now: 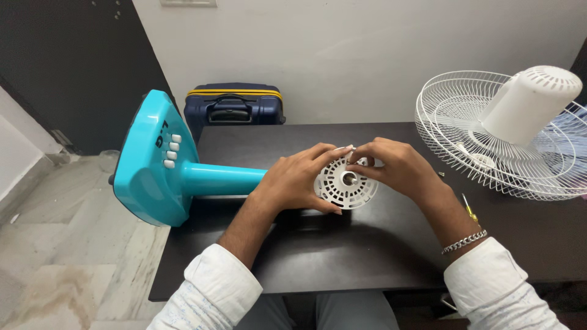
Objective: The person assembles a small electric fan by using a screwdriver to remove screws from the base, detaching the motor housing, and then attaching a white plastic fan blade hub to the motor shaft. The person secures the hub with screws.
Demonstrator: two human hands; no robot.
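White vented motor face (345,186) with its shaft sits mid-table (342,256), gripped from both sides: left hand (299,180) cupped on its 9 o'clock rim, right hand (394,166) pinching the top edge at 12. Teal fan stand (168,165) lies at 9 o'clock (base outward). Wire guard (465,137) and white motor cover (529,104) rest at 2 o'clock; a navy suitcase (235,109) stands behind the table.

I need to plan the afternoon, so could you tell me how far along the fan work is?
Done: wire guard and white motor cover lie loose on the table. In hand: left hand and right hand grip the slotted white disc. Left: nothing mounted on the teal stand.
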